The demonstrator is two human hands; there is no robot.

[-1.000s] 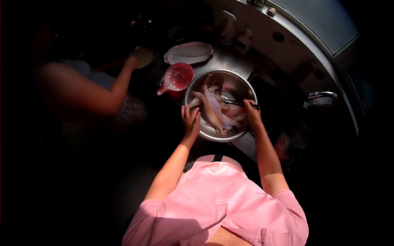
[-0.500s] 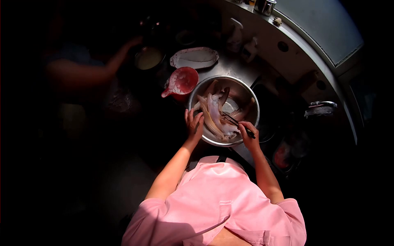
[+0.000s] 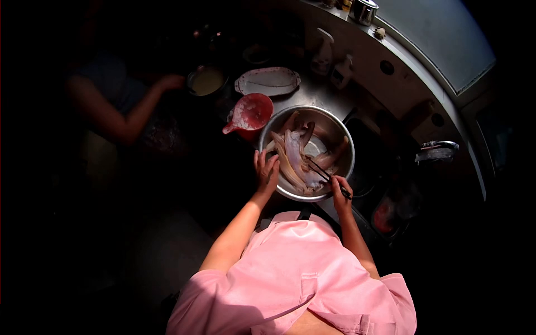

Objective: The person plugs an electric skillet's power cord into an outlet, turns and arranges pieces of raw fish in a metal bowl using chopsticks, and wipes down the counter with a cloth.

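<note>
A round metal basin (image 3: 350, 162) holds several long, pale pieces of what looks like raw fish (image 3: 294, 149), some with darker skin. My left hand (image 3: 267, 170) grips the basin's left rim, fingers along the outside. In my right hand (image 3: 341, 190), at the lower right rim, is a pair of dark chopsticks (image 3: 321, 171). Their tips reach down among the fish near the middle of the basin, a little apart. Whether the tips pinch a piece cannot be made out.
A red scoop-like vessel (image 3: 254, 111) and a white oblong dish (image 3: 268, 82) stand beyond the basin. Another person's arm (image 3: 137, 117) reaches toward a bowl of pale liquid (image 3: 206, 81). Spray bottles (image 3: 322, 53) line the wall; a metal pot (image 3: 363, 11) sits on the ledge.
My right hand has shifted slightly right and down with the chopsticks, whose tips stay among the fish. The other person's hand has drawn back from the bowl. My left hand remains at the rim.
</note>
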